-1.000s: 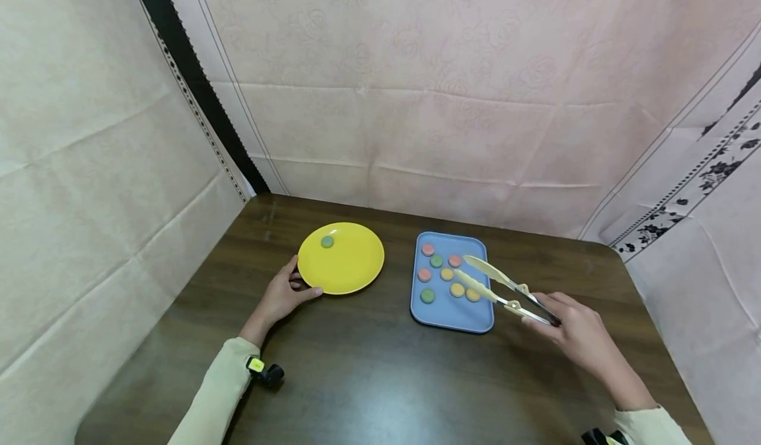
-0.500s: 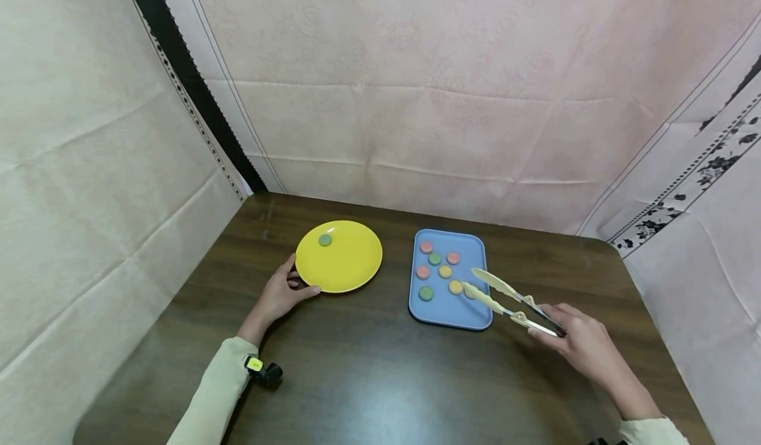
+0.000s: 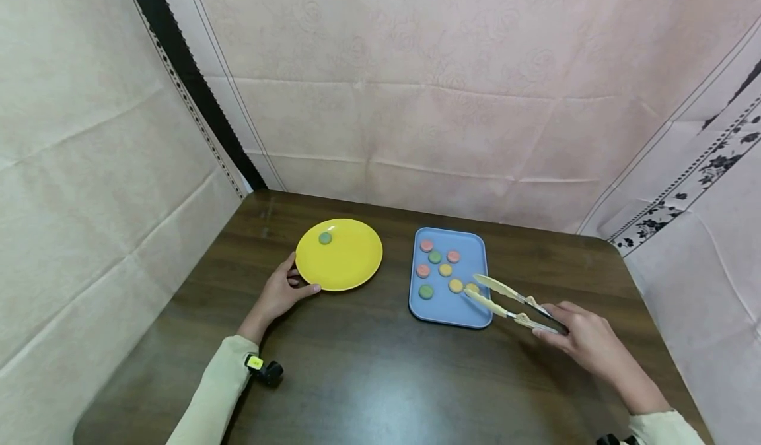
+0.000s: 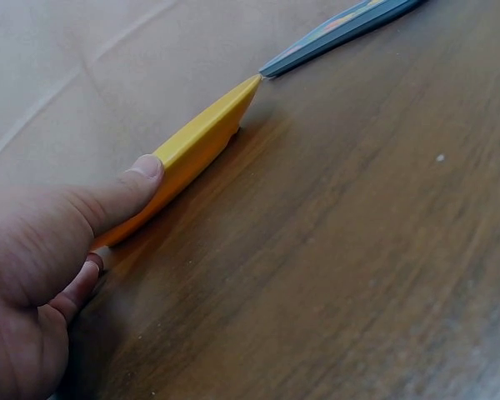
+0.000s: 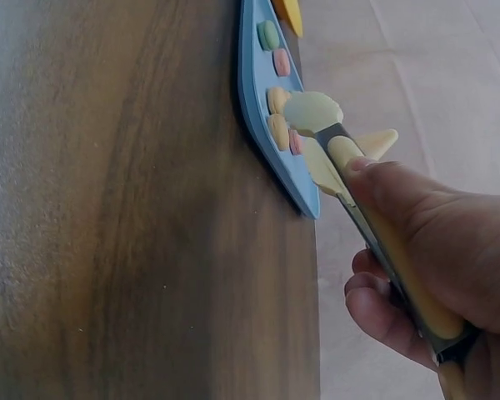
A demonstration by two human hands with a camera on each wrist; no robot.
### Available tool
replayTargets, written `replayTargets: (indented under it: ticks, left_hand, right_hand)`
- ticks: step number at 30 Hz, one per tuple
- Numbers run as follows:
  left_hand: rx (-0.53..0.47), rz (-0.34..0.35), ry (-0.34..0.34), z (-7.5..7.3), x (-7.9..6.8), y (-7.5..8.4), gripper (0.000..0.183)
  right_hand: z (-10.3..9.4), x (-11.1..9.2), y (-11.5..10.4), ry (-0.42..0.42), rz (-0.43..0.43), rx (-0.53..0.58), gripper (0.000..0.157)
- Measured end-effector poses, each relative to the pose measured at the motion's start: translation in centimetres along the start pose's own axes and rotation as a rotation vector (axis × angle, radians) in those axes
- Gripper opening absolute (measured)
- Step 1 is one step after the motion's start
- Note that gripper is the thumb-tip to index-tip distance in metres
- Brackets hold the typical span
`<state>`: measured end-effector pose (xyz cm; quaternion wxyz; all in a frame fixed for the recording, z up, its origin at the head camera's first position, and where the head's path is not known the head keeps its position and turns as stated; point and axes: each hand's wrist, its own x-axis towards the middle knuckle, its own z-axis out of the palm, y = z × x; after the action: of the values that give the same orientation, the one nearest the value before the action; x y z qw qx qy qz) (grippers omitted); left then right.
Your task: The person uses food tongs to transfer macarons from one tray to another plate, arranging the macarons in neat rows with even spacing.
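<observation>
My left hand (image 3: 279,298) holds the near left rim of a yellow plate (image 3: 347,267), thumb on the edge as the left wrist view shows. One green macaron (image 3: 325,238) lies towards the plate's far left. A blue tray (image 3: 440,309) to the right carries several pink, green and yellow macarons. In my right hand (image 3: 588,341) is a pair of tongs (image 5: 383,237) with cream tips and handles. The tips are spread over the tray's right side, on either side of a yellow macaron (image 3: 472,288); whether they touch it I cannot tell.
Both dishes stand on a dark brown wooden table (image 3: 357,366). Behind it hangs a pale patterned cloth (image 3: 386,102), close to the table's far edge. More cloth hangs at the left and right sides.
The tongs have drawn back to the right and nearer to me, from the tray's middle to the yellow macaron at its right. My left hand keeps its place on the plate.
</observation>
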<state>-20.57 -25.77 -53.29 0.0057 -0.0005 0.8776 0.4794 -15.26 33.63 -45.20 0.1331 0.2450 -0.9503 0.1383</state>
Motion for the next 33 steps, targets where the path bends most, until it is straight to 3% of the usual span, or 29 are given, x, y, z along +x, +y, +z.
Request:
replayTargets:
  ticks: [7, 24, 33]
  left_hand:
    - [-0.006, 0.000, -0.004, 0.0, -0.1, 0.0, 0.115]
    - [-0.009, -0.006, -0.012, -0.1, 0.1, -0.1, 0.116]
    - [-0.009, -0.013, -0.013, 0.0, 0.1, -0.1, 0.116]
  right_hand:
    - [-0.5, 0.6, -0.2, -0.082, 0.034, -0.010, 0.044]
    - [-1.5, 1.9, -0.3, -0.168, 0.006, -0.061, 0.050]
    - [-1.8, 2.4, -0.5, -0.205, 0.015, -0.051, 0.046]
